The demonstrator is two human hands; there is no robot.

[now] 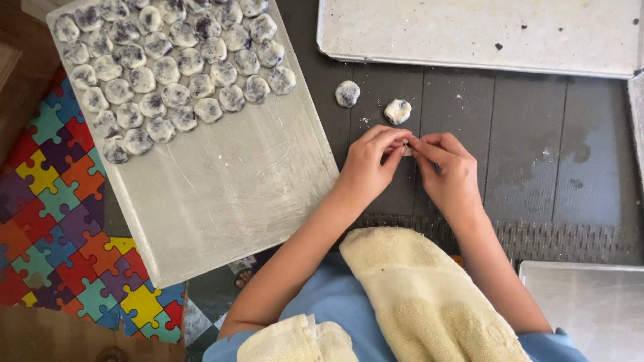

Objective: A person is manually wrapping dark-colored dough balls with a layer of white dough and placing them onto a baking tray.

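My left hand (372, 161) and my right hand (448, 167) meet fingertip to fingertip over a dark wooden table (523, 141), pinching one small pale piece of dough (406, 151) between them. Most of that piece is hidden by my fingers. Just beyond my hands lie two loose dough pieces on the table: a speckled round one (347, 93) and a paler one (397, 111). To the left, a floured metal tray (228, 188) carries several rows of speckled dough balls (168, 67) in its far half.
A second floured tray (483, 33) lies at the far side of the table, and the corner of another tray (590, 302) shows at the near right. A yellow towel (422, 295) lies on my lap. A coloured puzzle-piece floor mat (60, 221) is at left.
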